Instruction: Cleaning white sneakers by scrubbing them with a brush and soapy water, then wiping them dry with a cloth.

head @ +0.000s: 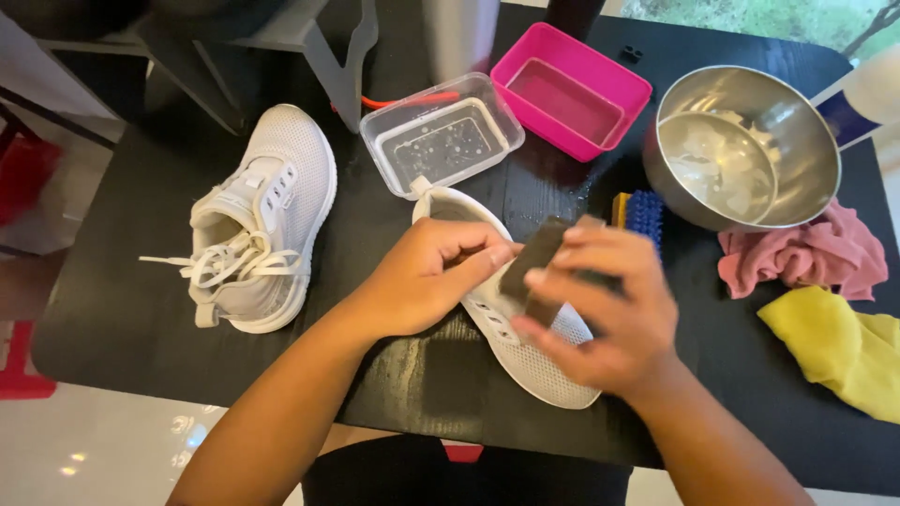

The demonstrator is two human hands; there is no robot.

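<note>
A white mesh sneaker [548,361] lies on the black table [122,300] in front of me, toe pointing toward me. My left hand [427,276] grips its upper near the opening. My right hand [605,319] holds a dark rectangular sponge block [530,262] pressed against the shoe's side; the hand is blurred. A second white sneaker [267,211] with loose laces rests to the left, untouched.
Behind the shoe stand a clear plastic tub of soapy water [441,136], a pink tub [572,89] and a steel bowl [750,145]. A blue brush [642,211] lies by the bowl. Pink cloth [806,253] and yellow cloth [839,347] sit at right.
</note>
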